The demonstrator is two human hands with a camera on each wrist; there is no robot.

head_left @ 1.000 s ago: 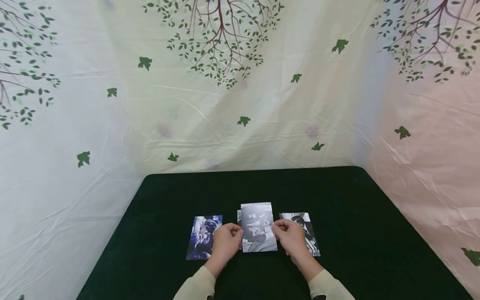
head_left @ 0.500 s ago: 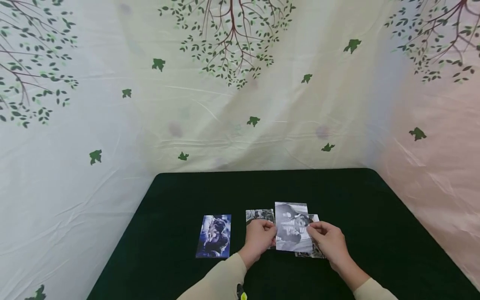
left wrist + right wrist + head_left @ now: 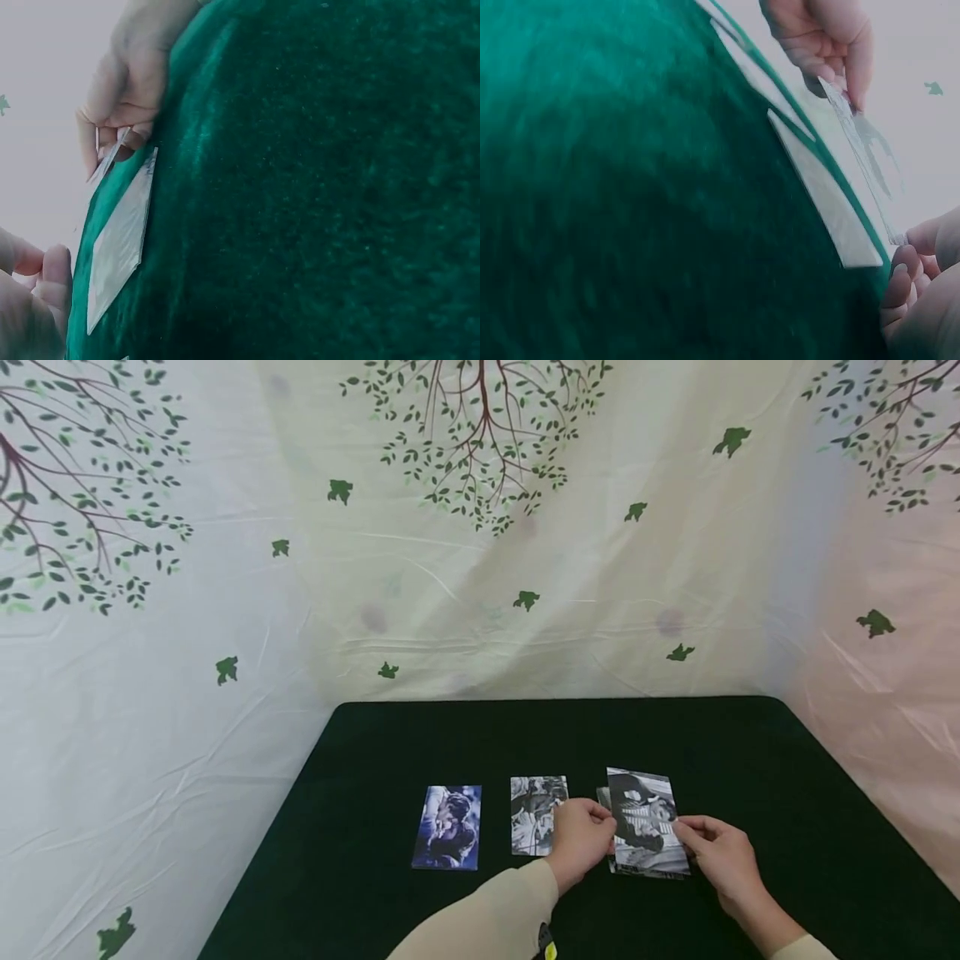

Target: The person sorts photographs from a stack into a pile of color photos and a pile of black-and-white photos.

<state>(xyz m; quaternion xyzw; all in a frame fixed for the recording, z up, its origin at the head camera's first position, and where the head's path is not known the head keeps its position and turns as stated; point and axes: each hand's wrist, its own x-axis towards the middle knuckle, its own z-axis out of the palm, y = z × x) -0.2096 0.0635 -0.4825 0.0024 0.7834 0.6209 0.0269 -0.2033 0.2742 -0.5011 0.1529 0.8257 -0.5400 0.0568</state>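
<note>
A black-and-white photo print (image 3: pixel 647 822) is held slightly above the table by both hands. My left hand (image 3: pixel 581 837) pinches its left edge, and my right hand (image 3: pixel 722 860) pinches its right edge. Seen from the right wrist, the raised print (image 3: pixel 862 161) is thin and tilted, apart from the cloth. Beneath it lies another print (image 3: pixel 604 799), mostly covered, with only its left and lower edges showing. To the left a black-and-white print (image 3: pixel 537 814) lies flat, partly behind my left hand. Farther left is a blue-toned print (image 3: pixel 447 828).
A dark green cloth (image 3: pixel 570 735) covers the table. Behind and at the sides hangs a pale curtain (image 3: pixel 450 585) printed with branches and green leaves, close to the table's back edge.
Both hands have carried the held print rightward, from over the middle print to over the right-hand one. The middle print is now mostly uncovered. The head view has turned slightly left.
</note>
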